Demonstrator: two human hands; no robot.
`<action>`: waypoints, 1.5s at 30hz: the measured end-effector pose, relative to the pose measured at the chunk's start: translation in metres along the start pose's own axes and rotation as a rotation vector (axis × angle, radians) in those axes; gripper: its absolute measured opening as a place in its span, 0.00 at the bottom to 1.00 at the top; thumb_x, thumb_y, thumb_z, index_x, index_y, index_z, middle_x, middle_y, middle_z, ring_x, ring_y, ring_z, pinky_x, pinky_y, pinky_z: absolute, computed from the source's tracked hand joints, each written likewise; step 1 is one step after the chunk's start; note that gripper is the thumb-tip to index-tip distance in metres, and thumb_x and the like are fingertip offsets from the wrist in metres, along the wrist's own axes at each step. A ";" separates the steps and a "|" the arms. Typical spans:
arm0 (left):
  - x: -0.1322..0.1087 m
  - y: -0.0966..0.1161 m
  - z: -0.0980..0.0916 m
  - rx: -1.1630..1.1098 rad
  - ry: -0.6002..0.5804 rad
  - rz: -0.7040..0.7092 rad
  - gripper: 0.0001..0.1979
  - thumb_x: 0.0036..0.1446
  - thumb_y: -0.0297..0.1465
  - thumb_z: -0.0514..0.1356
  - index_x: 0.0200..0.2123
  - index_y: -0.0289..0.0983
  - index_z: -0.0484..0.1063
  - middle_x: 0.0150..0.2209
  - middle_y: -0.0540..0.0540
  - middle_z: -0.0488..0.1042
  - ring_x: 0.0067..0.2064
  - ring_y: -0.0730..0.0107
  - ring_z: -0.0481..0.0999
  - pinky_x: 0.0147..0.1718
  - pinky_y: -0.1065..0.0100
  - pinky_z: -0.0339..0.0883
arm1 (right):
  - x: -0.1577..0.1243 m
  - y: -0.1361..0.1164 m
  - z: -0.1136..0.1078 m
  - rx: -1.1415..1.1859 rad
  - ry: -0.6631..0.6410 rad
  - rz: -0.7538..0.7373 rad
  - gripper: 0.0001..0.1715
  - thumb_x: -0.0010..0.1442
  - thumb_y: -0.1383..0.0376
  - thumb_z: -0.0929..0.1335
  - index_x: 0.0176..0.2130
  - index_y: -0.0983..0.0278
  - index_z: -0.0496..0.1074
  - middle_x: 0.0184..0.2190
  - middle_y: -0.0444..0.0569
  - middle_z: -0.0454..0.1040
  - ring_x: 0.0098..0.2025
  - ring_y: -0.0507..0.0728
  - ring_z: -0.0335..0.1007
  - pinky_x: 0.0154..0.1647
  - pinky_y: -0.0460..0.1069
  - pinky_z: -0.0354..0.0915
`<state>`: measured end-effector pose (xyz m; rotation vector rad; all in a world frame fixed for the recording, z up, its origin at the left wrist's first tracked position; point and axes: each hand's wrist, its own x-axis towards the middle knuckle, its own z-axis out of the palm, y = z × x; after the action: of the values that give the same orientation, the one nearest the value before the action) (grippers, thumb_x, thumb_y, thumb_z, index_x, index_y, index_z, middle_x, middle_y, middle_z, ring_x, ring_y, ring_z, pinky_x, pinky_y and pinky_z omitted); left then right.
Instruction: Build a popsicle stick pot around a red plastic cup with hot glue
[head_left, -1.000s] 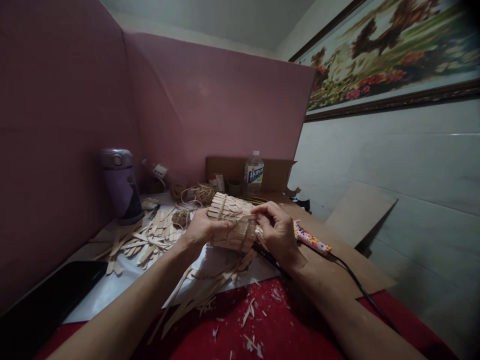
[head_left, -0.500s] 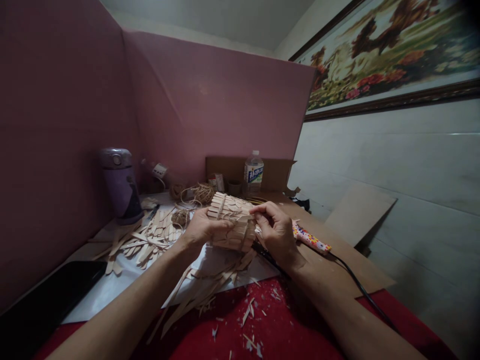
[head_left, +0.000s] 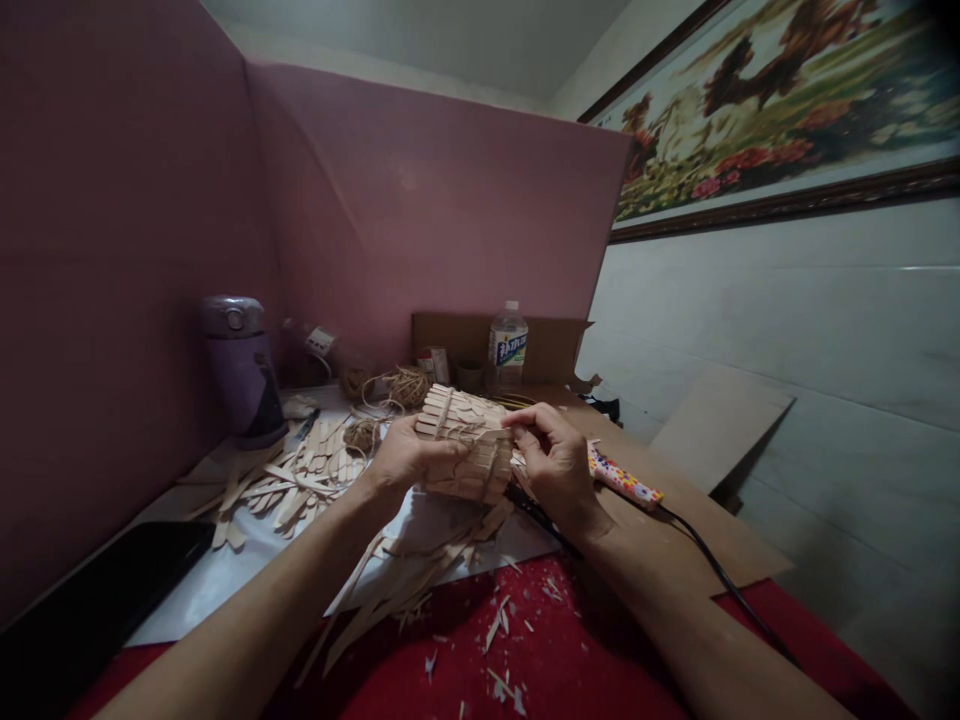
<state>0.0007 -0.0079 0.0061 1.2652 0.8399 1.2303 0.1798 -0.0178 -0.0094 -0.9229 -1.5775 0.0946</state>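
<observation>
So the curved stick piece (head_left: 466, 445) is gripped from both sides here. The left hand (head_left: 405, 462) is curled around its left end, with the fingers wrapped over the front of the slats; the thumb can't really be made out. The right hand (head_left: 556, 468) is half closed. The top right edge of the piece is pinched between its thumb and forefinger, and the other fingers are folded loosely underneath.

Both forearms are brought in from the bottom corners of the view and angled toward each other, with the wrists raised a bit. The piece is held up between the two hands, above a white sheet (head_left: 225, 575) and not resting on it, as far as can be told.

Just right of the right hand, a tool with a dotted handle (head_left: 624, 482) is laid on brown cardboard (head_left: 697, 520), its black cord (head_left: 720, 580) trailed toward the viewer. Loose flat sticks (head_left: 300, 475) are scattered left of the left hand, and jute twine (head_left: 405, 385) is piled behind the piece. Wood shavings (head_left: 499, 625) are strewn on the red cloth (head_left: 585, 650) below the wrists.
</observation>
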 end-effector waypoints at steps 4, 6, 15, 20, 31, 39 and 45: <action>0.001 -0.001 0.000 0.000 0.020 -0.012 0.19 0.31 0.24 0.70 0.34 0.33 0.79 0.33 0.43 0.82 0.33 0.62 0.79 0.37 0.63 0.72 | 0.000 0.000 0.000 0.018 0.008 0.031 0.08 0.59 0.68 0.64 0.32 0.63 0.73 0.29 0.46 0.71 0.32 0.54 0.66 0.32 0.48 0.60; 0.001 -0.002 -0.001 0.002 0.023 -0.014 0.19 0.31 0.25 0.70 0.34 0.32 0.79 0.33 0.42 0.82 0.33 0.61 0.79 0.37 0.62 0.72 | 0.000 -0.001 -0.001 0.041 0.014 0.036 0.08 0.59 0.67 0.64 0.32 0.63 0.73 0.29 0.46 0.71 0.30 0.53 0.66 0.31 0.48 0.60; 0.000 -0.001 0.000 0.000 0.008 0.004 0.18 0.30 0.24 0.70 0.32 0.33 0.79 0.33 0.43 0.82 0.32 0.63 0.79 0.35 0.65 0.72 | -0.001 -0.002 0.002 0.024 -0.007 -0.010 0.09 0.59 0.69 0.64 0.32 0.63 0.74 0.30 0.47 0.72 0.33 0.54 0.67 0.33 0.48 0.61; 0.001 0.000 0.000 0.004 0.014 0.001 0.19 0.30 0.25 0.70 0.32 0.33 0.79 0.34 0.43 0.82 0.33 0.60 0.79 0.36 0.63 0.72 | 0.000 -0.003 0.004 -0.004 0.008 -0.009 0.09 0.59 0.69 0.64 0.31 0.62 0.73 0.29 0.46 0.72 0.33 0.55 0.67 0.34 0.48 0.62; -0.001 0.001 0.003 -0.010 0.035 -0.004 0.18 0.29 0.23 0.69 0.31 0.34 0.78 0.32 0.46 0.82 0.31 0.63 0.79 0.35 0.65 0.72 | 0.000 -0.007 0.005 -0.067 0.032 -0.028 0.09 0.58 0.70 0.63 0.30 0.62 0.73 0.29 0.48 0.72 0.34 0.56 0.68 0.35 0.49 0.63; 0.001 -0.001 0.000 -0.016 0.034 -0.004 0.19 0.30 0.24 0.70 0.32 0.33 0.79 0.32 0.45 0.82 0.32 0.64 0.78 0.35 0.65 0.72 | -0.001 -0.002 0.005 0.000 0.029 0.039 0.08 0.58 0.68 0.64 0.31 0.62 0.73 0.30 0.47 0.73 0.34 0.56 0.68 0.35 0.49 0.62; 0.001 -0.002 -0.001 0.005 0.045 0.006 0.21 0.29 0.27 0.72 0.33 0.32 0.78 0.32 0.43 0.81 0.33 0.62 0.78 0.36 0.63 0.72 | -0.001 0.004 0.000 0.162 0.060 0.152 0.08 0.60 0.64 0.64 0.33 0.63 0.72 0.29 0.46 0.72 0.32 0.54 0.67 0.34 0.48 0.61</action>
<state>0.0010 -0.0061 0.0039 1.2488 0.8724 1.2664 0.1812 -0.0159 -0.0123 -0.9085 -1.4212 0.2947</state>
